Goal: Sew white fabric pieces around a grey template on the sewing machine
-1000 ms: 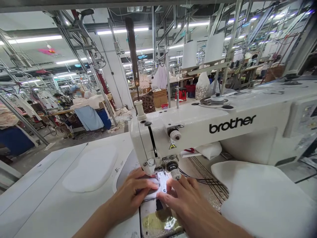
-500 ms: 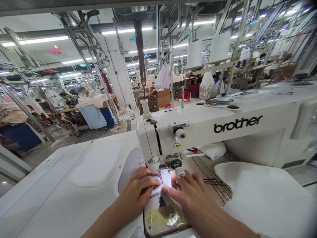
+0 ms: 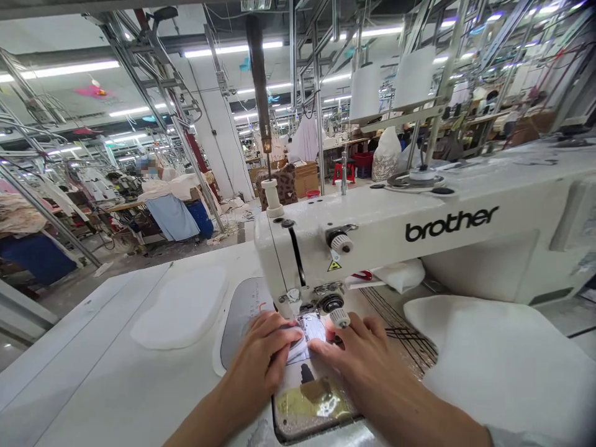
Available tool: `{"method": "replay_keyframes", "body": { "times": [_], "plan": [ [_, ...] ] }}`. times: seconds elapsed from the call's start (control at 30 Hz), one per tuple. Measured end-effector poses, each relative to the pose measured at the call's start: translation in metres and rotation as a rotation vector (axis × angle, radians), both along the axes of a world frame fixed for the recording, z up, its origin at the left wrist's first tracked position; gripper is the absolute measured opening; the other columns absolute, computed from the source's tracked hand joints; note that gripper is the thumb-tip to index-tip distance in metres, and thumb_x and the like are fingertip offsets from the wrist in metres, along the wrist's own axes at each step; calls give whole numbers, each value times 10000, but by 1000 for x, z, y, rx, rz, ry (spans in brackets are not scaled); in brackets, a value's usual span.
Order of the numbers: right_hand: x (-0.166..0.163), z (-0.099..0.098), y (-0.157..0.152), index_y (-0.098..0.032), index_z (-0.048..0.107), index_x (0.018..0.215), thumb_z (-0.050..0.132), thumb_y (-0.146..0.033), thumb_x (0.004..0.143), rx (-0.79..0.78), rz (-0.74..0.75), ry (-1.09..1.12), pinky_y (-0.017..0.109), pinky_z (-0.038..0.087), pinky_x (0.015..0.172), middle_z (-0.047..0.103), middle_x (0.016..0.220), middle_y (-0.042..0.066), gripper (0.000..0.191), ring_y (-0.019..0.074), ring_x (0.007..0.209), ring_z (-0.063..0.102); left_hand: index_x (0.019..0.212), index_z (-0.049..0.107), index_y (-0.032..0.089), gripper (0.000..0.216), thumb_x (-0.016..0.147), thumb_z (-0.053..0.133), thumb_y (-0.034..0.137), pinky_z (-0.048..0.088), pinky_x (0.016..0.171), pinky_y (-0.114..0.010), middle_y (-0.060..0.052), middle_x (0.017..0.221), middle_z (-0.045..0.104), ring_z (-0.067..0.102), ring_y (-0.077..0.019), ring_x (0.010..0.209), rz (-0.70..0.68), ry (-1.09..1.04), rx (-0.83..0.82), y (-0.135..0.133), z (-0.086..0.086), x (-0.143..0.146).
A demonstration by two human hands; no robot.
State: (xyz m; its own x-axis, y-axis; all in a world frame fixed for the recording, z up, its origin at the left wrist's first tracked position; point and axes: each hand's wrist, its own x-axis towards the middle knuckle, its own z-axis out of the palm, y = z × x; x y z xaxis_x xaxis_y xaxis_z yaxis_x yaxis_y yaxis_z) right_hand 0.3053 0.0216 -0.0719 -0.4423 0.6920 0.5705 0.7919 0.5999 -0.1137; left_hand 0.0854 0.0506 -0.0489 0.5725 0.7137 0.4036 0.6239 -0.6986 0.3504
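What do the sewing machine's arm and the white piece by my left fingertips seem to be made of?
Sewing machine's arm: probably painted metal, from its smooth, rigid surface and glossy highlights. White piece: likely matte fabric, from its thin, layered edge; glare hides any weave.

A white tabletop (image 3: 93,347) is stretching across the foreground, with a thin straight seam line running over its left part. On it, a rounded white piece (image 3: 181,307) is lying flat to the left, well apart from the sewing machine (image 3: 372,242), which is standing along the right side. A grey panel (image 3: 238,316) is sitting at the surface just beside the machine's head. The machine's bed (image 3: 321,406), glossy and marked with a yellowish patch, is carrying a small pale fabric piece (image 3: 297,352) by the needle. Farther right, a large white piece (image 3: 503,366) is spreading out, and behind it a white bundle (image 3: 403,274) is resting under the machine's arm
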Motion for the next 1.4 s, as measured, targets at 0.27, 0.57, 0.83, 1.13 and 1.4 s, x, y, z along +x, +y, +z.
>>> {"method": "replay_keyframes", "body": {
  "times": [0.27,0.57,0.83,1.13,1.4],
  "plan": [
    [3,7,-4,-241,594,993,618,-46,751,-27,27,31,344,283,773,596,883,15,312,212,854,470,1118,643,285,301,947,435,150,409,1085,-445,-29,1167,666,609,-194,1080,12,-1,-10,-2,-5,-3],
    [4,13,-6,-228,563,900,633,-70,775,-34,14,-28,329,313,738,598,864,10,214,201,836,510,1097,641,247,301,942,402,151,455,1029,-468,-71,1176,665,586,-241,1134,138,-14,123,-15,-20,9],
    [0,3,-7,-266,567,1073,533,-39,884,-94,116,104,323,311,796,596,978,-8,298,169,858,498,1233,586,270,344,963,394,177,517,911,-448,-61,1286,626,605,-253,1150,106,216,6,-17,-7,6],
    [0,-3,-3,-297,590,1079,586,-52,837,-110,90,97,324,302,771,584,938,-10,345,182,838,467,1211,577,286,290,997,412,184,392,988,-396,-23,1245,627,573,-198,1139,-49,177,-48,-8,12,-6],
    [1,5,-5,-268,588,1051,586,-43,839,-118,82,71,316,309,764,594,933,-10,310,177,839,488,1195,614,289,309,987,402,205,490,910,-417,-26,1232,647,609,-224,1101,111,188,8,-18,-2,5]
  ]
}}
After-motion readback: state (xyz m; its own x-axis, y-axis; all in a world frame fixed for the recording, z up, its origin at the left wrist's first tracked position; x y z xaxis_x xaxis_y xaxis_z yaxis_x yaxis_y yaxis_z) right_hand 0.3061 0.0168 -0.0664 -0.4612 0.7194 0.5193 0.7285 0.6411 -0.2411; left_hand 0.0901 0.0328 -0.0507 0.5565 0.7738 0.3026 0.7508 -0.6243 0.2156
